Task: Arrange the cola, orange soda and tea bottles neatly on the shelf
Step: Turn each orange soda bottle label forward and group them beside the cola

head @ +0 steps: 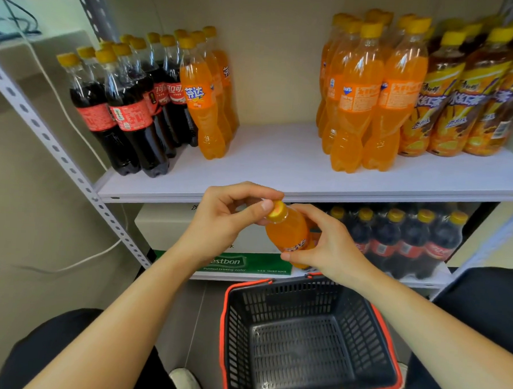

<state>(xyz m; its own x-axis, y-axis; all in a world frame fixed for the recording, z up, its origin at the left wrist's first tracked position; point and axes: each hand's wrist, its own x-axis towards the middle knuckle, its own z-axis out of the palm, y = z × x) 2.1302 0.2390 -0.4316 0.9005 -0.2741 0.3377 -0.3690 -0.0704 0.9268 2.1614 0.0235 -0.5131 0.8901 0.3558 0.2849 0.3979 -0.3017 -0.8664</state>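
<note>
Grey metal rack (44,135) w/ a white shelf (280,166) against a beige wall (271,61). Upper left of the frame: cola bottles (126,110) in rows, w/ a short file of orange soda bottles (206,102) touching their right side. Upper right: a bigger orange soda group (370,96), then tea bottles (462,101) just beside it at far right. A wide gap sits between the two orange lots. We judge the sorting isn't done, since each drink should prob. form one block.

Centre of the frame, just below the shelf's front edge: the held orange soda bottle (289,231), tilted, yellow cap (276,210) up and to the left. The left hand (227,219) has thumb and fingers curled round the cap and neck. The right hand (326,248) wraps the lower body by the label. So both hands grip and neither is spread. We read the two-handed hold as a hand-over or a turn to bring the label forward; can't tell which.

Bottom centre: a black basket (288,294) w/ red rim, right under the bottle. No bottle shows in it, so this is prob. the last one out. Lower right, behind the right hand: a wrapped cola pack (407,244). Lower centre: a green water carton (231,263).

Next, in our view: stand it upright beside one orange lot, label out.
</note>
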